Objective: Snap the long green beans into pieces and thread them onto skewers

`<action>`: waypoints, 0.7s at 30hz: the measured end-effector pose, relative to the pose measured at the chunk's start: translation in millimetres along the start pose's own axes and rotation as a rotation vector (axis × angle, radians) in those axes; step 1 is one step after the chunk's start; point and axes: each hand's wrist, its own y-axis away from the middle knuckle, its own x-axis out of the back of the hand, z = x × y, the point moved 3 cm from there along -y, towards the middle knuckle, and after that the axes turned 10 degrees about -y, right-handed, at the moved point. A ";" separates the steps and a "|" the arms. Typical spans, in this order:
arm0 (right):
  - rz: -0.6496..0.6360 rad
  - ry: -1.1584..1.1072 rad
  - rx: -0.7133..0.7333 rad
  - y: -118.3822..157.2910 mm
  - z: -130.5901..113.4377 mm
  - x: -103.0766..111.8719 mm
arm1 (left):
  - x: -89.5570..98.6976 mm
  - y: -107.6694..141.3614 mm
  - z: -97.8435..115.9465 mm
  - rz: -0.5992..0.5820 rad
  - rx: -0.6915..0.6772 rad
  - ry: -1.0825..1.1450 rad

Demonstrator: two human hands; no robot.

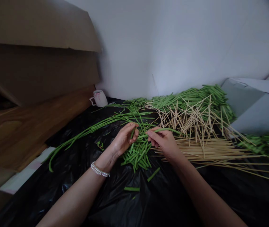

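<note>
My right hand (163,141) pinches a long green stem (169,129), like a long bean or garlic scape, between thumb and fingers; its end sticks out to the right. To its left, my left hand (126,137) is curled, with a short green piece (132,133) between its fingers and a beaded bracelet on the wrist. Both hands hover over a pile of short cut green pieces (138,154). Long uncut green stems (87,127) spread behind and left of my left hand. Thin wooden skewers (193,148) lie just right of my right hand.
Black plastic sheeting (115,208) covers the surface, with a few loose green pieces on it. A larger green heap (193,97) lies along the wall, crossed by skewers. A white mug (100,98) stands at the back left, near a cardboard box (42,69). A grey-white box (250,104) is at right.
</note>
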 end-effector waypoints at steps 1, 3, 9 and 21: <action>-0.020 -0.004 -0.010 0.7 0.7 -1.1 | -3.2 1.9 -0.4 -0.021 0.001 -0.062; -0.046 -0.009 -0.015 1.4 2.5 -2.5 | -8.5 4.8 -2.1 -0.066 -0.011 -0.169; -0.027 -0.062 -0.047 -0.8 8.3 1.9 | -8.5 5.1 -6.9 -0.201 -0.014 -0.280; 0.029 -0.032 -0.011 -1.0 4.2 -1.0 | -8.9 6.6 -11.7 -0.244 0.011 -0.500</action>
